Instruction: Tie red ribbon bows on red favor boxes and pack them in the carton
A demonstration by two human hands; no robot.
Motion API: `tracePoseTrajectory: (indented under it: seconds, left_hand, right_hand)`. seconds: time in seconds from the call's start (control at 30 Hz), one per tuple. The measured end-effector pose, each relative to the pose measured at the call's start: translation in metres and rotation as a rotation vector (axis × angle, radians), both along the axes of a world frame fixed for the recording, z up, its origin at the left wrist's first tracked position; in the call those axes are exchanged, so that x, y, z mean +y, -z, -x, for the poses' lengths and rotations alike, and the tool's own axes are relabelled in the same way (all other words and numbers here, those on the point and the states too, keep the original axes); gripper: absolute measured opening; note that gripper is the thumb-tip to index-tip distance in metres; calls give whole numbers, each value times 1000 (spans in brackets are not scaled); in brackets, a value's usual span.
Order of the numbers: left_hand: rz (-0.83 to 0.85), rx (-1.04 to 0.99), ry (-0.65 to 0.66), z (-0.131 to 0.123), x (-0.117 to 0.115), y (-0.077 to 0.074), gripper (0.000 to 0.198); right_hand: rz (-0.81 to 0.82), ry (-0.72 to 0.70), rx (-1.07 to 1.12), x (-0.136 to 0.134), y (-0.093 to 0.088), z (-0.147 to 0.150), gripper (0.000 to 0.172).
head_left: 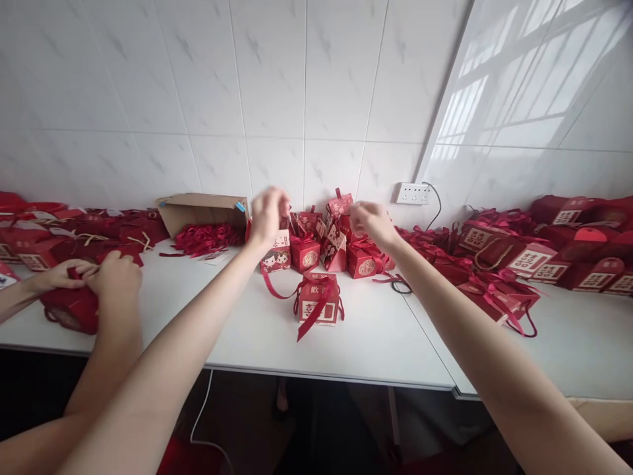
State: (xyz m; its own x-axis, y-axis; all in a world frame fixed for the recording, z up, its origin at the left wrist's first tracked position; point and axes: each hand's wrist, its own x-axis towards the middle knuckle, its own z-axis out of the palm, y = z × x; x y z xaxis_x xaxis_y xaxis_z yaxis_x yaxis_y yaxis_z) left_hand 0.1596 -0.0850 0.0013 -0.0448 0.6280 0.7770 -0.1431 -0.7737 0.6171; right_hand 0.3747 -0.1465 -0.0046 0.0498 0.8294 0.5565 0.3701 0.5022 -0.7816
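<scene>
A small red gift box (319,297) with white Chinese lettering stands upright on the table in front of me. Its red ribbon (316,313) lies loose over the top, one end hanging down the front and another trailing left. Beyond it, my left hand (268,212) is raised above a red box with cartoon figures (275,254). My right hand (373,223) hovers over a box with a gold round emblem (364,262), its fingers bent. Both hands are smeared by motion, so whether they touch or hold anything is unclear.
A cardboard carton (202,206) lies on its side, spilling red ribbons (208,237). At left, another person's hands (116,270) work on a red box (74,307). More boxes (529,257) are piled at right. A power strip (413,193) is on the tiled wall.
</scene>
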Motion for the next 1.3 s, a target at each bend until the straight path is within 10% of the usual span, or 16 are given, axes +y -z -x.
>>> tracePoseTrajectory:
  seconds: [0.13, 0.3, 0.5, 0.8, 1.3]
  left_hand:
    - [155, 773, 59, -8, -23, 68, 35]
    - [84, 1093, -96, -6, -44, 121, 26]
    - [125, 962, -326, 32, -23, 119, 8]
    - [232, 945, 180, 18, -37, 120, 15]
    - [258, 1109, 264, 16, -30, 113, 11]
  right_hand:
    - [156, -18, -573, 8, 49, 16, 18]
    - [171, -97, -735, 3, 89, 27, 19]
    - [241, -8, -803, -17, 92, 17, 16]
    - [235, -43, -814, -20, 94, 42, 9]
    - [216, -150, -759, -20, 106, 49, 16]
